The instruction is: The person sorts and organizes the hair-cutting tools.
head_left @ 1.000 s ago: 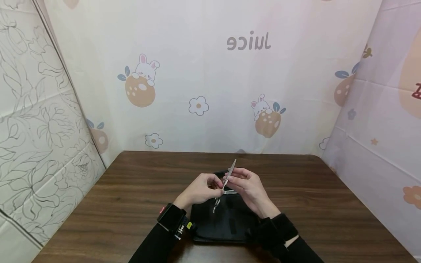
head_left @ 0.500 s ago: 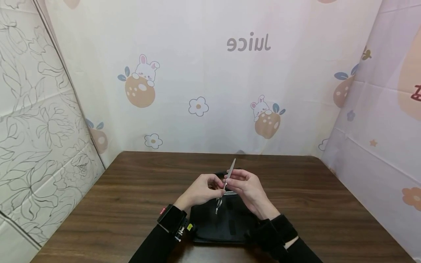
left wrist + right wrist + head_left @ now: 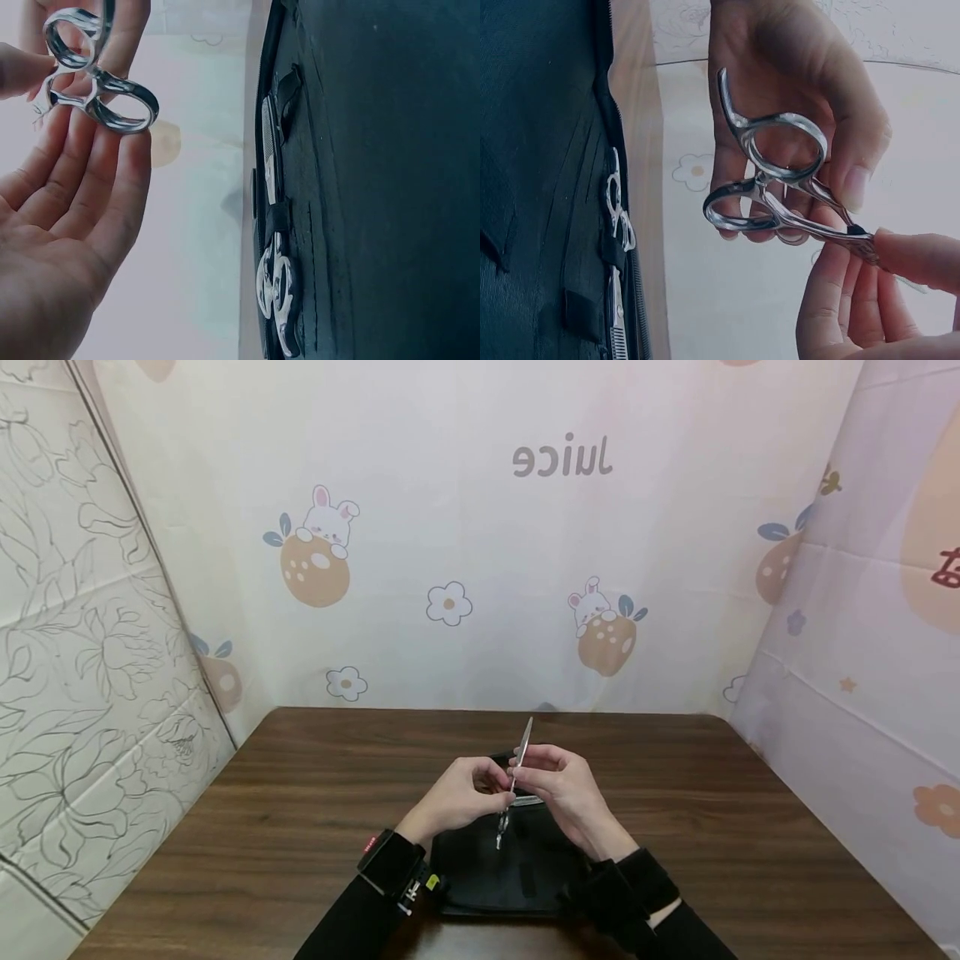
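Observation:
A pair of silver scissors (image 3: 524, 745) is held up over a black case (image 3: 487, 885), tip pointing up and away. My left hand (image 3: 453, 795) pinches it by the shanks, thumb on one side and fingers behind the finger rings. Higher up, around the pivot and lower blade, my right hand (image 3: 564, 787) pinches it between thumb and fingertips. Two finger rings and a curved finger rest show on the scissors (image 3: 810, 223) in the right wrist view. My fingers hide part of the pivot area there.
Inside the open case, thinning scissors (image 3: 283, 281) with a toothed blade sit under an elastic loop (image 3: 279, 216). Under the case is a dark wooden table (image 3: 315, 827). Printed cloth (image 3: 450, 527) hangs behind the table and along both sides.
The scissors have turned slightly more upright, their tip shifting left and the handles swinging right. Both hands keep their hold and hardly move.

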The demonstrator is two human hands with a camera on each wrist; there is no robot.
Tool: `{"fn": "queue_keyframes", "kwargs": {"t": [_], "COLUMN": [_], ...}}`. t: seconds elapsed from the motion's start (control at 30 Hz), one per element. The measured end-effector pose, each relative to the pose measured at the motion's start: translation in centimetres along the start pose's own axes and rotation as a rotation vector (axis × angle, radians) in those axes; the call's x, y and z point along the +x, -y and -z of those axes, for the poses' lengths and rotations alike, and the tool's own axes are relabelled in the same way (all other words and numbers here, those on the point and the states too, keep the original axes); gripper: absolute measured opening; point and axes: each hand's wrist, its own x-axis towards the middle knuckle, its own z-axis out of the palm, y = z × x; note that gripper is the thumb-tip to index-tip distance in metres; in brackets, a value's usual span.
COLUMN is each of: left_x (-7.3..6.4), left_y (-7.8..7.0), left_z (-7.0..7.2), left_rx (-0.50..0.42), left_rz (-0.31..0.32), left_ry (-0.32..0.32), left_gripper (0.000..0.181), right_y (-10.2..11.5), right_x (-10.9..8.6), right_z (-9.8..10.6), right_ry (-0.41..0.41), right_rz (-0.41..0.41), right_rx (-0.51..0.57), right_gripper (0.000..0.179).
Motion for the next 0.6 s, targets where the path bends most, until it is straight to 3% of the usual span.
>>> {"fn": "queue_keyframes", "kwargs": {"t": [0.37, 0.47, 0.6], "left_x": [0.0, -0.1, -0.3], "left_y": [-0.4, -0.3, -0.2], "left_z": [0.5, 0.8, 1.2], "left_rx": [0.041, 0.102, 0.254], "left_rz": [0.029, 0.047, 0.089], "left_ry": [0.015, 0.027, 0.038], "left_gripper": [0.018, 0.018, 0.017], "right_y": [0.9, 1.1, 1.3], "right_x": [-0.1, -0.2, -0.2], "right_z": [0.6, 0.9, 1.0], "right_ry": [0.014, -0.003, -0.015], "right_rz": [0.09, 0.098, 0.118], "right_rx": [-0.149, -0.208, -0.282], "right_gripper": [0.041, 0.04, 0.036]}}
